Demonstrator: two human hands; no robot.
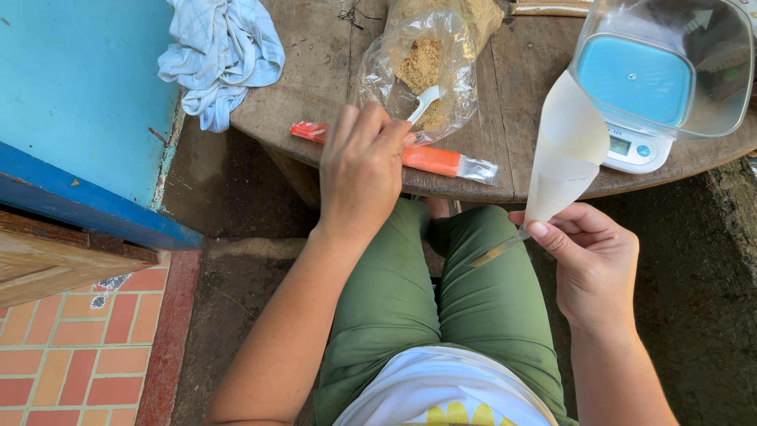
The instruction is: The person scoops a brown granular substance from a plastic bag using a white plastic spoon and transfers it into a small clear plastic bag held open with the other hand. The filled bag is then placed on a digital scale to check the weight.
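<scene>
I sit with my knees in green trousers (441, 300) under the edge of a worn wooden table (315, 71). My right hand (595, 264) is nearest me, off the table edge and over my right knee; its thumb and fingers (552, 237) pinch the narrow bottom end of a cream paper cone (564, 150). The cone stands upright, widening upward, its top reaching in front of the scale. A thin clear tube (498, 251) with brownish stuff inside slants down from the cone's tip, over my thigh.

My left hand (361, 170) reaches to the table edge, fingers curled over a white plastic spoon (424, 101) whose bowl pokes into a clear plastic bag (418, 71) of brown granules. Whether the fingers truly grip the handle I cannot tell. Under that hand lies a long orange packet (430, 160) with a clear end.

Farther right stands a kitchen scale (635, 146) with a blue platform, a clear bowl (733, 79) on it. At the far left a pale blue cloth (221, 51) lies crumpled.
</scene>
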